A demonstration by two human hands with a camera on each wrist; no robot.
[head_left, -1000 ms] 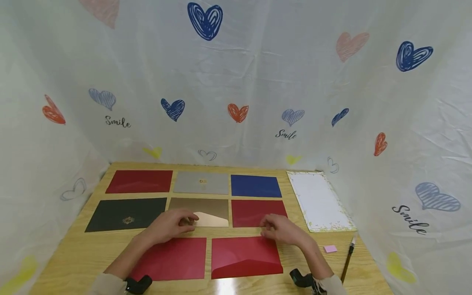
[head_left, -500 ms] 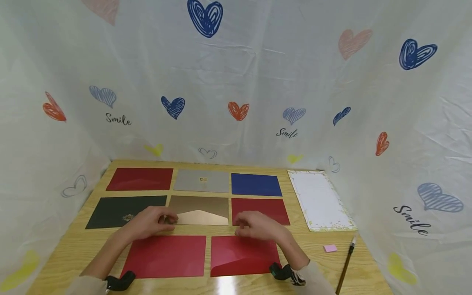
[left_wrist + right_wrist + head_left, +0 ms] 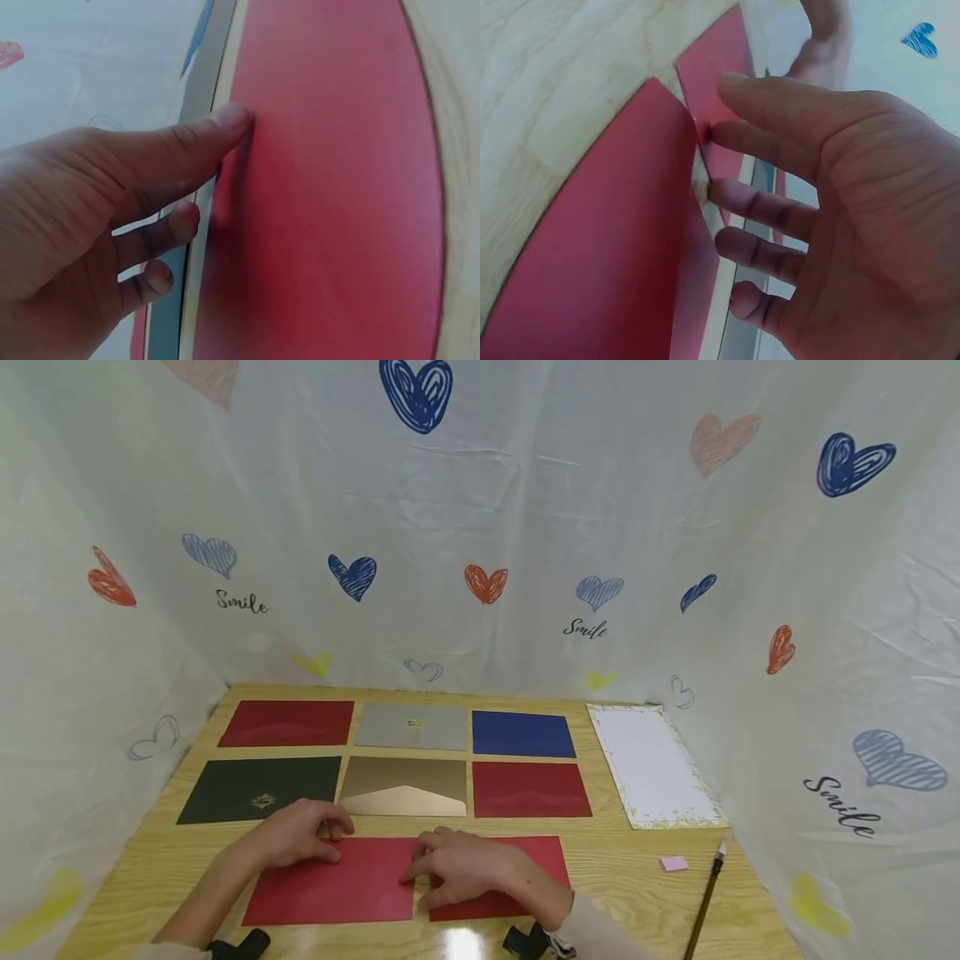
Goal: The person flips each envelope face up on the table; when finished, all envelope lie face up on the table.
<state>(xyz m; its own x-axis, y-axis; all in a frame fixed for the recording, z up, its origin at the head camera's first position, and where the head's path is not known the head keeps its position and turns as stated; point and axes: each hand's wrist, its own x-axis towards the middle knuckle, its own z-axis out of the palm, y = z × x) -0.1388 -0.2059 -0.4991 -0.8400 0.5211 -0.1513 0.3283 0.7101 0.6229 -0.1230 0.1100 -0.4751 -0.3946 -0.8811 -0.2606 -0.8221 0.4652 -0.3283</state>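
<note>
Two red envelopes lie flat side by side at the front of the table in the head view: the left red envelope and the right red envelope, whose left part my right hand covers. My left hand is at the left envelope's far edge. Its thumb is on or just over the red surface, the fingers loosely bent beyond the edge. My right hand spans the gap between both envelopes, its fingertips at the left one's right edge. Neither hand visibly lifts anything.
Behind them lie a dark green envelope, a gold envelope and a red one. Further back are dark red, grey and blue envelopes. Bordered paper, a pink eraser-like block and a brush sit right.
Both hands have moved left, away from the gold and back red envelopes. Over the last half second they came nearer to me, the right hand reaching the gap between the front envelopes.
</note>
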